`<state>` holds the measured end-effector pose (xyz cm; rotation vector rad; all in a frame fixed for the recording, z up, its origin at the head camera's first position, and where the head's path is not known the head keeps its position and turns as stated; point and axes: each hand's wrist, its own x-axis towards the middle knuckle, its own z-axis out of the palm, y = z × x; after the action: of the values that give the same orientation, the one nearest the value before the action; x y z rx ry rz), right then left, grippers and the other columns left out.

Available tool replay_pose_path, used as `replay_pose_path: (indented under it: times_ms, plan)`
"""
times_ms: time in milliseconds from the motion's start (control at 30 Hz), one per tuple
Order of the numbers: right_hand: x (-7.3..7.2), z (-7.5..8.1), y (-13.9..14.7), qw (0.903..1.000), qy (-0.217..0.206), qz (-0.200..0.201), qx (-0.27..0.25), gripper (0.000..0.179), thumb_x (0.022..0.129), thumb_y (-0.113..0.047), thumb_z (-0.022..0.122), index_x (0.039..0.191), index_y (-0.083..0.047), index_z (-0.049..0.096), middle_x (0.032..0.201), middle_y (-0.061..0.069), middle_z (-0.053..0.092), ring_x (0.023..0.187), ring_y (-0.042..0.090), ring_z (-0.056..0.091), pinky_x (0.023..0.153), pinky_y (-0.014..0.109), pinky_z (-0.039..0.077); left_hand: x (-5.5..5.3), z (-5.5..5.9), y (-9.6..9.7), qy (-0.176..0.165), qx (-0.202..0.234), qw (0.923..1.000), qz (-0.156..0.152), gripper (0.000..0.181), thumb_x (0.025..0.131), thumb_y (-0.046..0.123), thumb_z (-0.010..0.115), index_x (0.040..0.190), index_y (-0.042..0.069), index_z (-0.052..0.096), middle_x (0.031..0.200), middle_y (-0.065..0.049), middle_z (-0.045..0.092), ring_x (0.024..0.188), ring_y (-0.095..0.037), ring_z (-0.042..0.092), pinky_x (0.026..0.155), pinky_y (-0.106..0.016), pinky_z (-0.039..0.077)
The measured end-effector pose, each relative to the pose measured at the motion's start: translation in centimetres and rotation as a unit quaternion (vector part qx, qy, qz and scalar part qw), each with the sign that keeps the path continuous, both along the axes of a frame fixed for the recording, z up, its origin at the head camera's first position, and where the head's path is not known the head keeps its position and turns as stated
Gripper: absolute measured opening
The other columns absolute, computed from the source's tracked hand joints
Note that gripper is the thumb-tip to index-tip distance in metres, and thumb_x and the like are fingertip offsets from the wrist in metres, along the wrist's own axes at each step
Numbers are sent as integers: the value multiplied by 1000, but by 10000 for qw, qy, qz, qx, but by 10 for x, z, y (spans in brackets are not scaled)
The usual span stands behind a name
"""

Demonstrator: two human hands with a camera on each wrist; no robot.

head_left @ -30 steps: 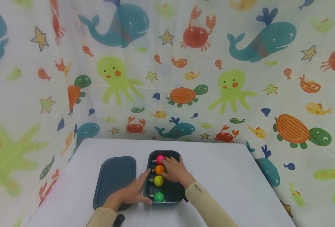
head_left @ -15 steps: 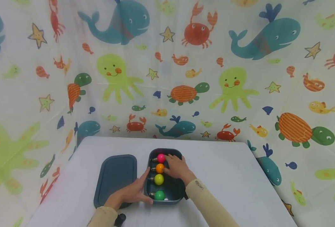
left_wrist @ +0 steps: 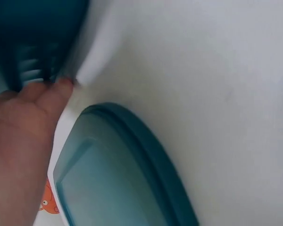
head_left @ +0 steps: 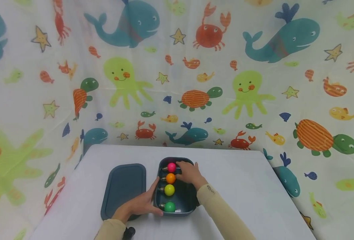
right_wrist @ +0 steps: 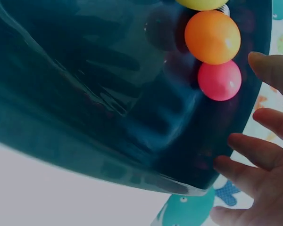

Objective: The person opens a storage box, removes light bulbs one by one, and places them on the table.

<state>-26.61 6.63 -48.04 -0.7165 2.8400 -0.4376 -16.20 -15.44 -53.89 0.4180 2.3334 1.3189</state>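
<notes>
Four-sided and dark blue, a plastic box (head_left: pixel 186 200) with rounded corners holds a row of coloured light bulbs along its left side. From far to near they are a pink bulb (head_left: pixel 171 167), an orange bulb (head_left: pixel 170 178), a yellow bulb (head_left: pixel 169 190) and a green bulb (head_left: pixel 169 207), screw bases pointing left. My left hand (head_left: pixel 141 202) rests against the box's left wall, fingers extended and thumb at the near corner. Over the far right part of the box, my right hand (head_left: pixel 191 174) has its fingers spread and holds nothing; the right wrist view shows its fingertips (right_wrist: pixel 257 59) apart from the bulbs.
A matching dark lid (head_left: pixel 124 190) lies on the white table (head_left: pixel 231 193) left of the box, partly under my left forearm. Behind the table hangs a curtain (head_left: pixel 177 83) printed with sea animals, which also runs along both sides.
My right hand has drawn back to the right, its fingers leaving the pink and orange bulbs. The left hand stays at the box wall. The whole head view shifts slightly.
</notes>
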Motion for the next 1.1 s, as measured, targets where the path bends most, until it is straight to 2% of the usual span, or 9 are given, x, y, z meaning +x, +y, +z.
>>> replay_pose_path:
  times_ms: [100,200,333,500,633,767,1100]
  plan:
    - [-3,2,-1,9998,113,46,-132,58,89,-31,73,139,-10,54,137,10,58,127,32,52,109,68,22,0,0,0,-46,153,9999,-10,129,77,41,83,155,13,-15,162,-21,4,142,-39,28,112,-60,26]
    - [-8,1,-3,9992,201,87,-339,55,89,-28,74,137,-8,56,134,11,60,123,31,55,109,60,32,0,0,0,-90,174,9998,20,129,77,41,83,155,14,-15,162,-22,6,141,-39,30,111,-60,29]
    - [-16,-6,-6,9978,114,-103,-647,53,88,-25,74,135,-6,58,132,12,61,121,30,57,106,50,41,-1,-1,1,-114,199,9997,21,129,77,41,83,155,15,-16,162,-21,7,140,-40,31,111,-60,29]
    - [-23,-15,-8,9921,-285,-448,-1132,53,88,-23,74,134,-2,57,133,16,59,122,33,54,107,51,40,0,-2,0,-145,310,9994,7,129,77,39,83,155,15,-17,162,-20,6,141,-39,29,111,-63,24]
    - [-25,-18,-10,9882,-530,-647,-1287,53,88,-24,75,133,-2,58,131,17,60,119,34,55,106,52,41,2,-1,0,-299,516,9982,34,129,78,36,83,155,16,-18,163,-19,1,143,-40,23,112,-65,20]
    - [-26,-20,-12,9866,-639,-768,-1291,53,87,-24,75,133,-3,58,129,17,61,116,34,57,103,52,43,3,-1,0,-430,630,9970,102,128,78,33,83,155,18,-18,163,-18,-2,145,-41,17,112,-64,18]
    - [-25,-21,-23,9843,-714,-795,-1404,51,89,-24,73,131,1,59,130,21,60,116,36,57,105,53,42,5,-4,0,-601,788,9948,214,127,78,33,84,156,21,-16,163,-19,-3,146,-40,15,115,-59,19]
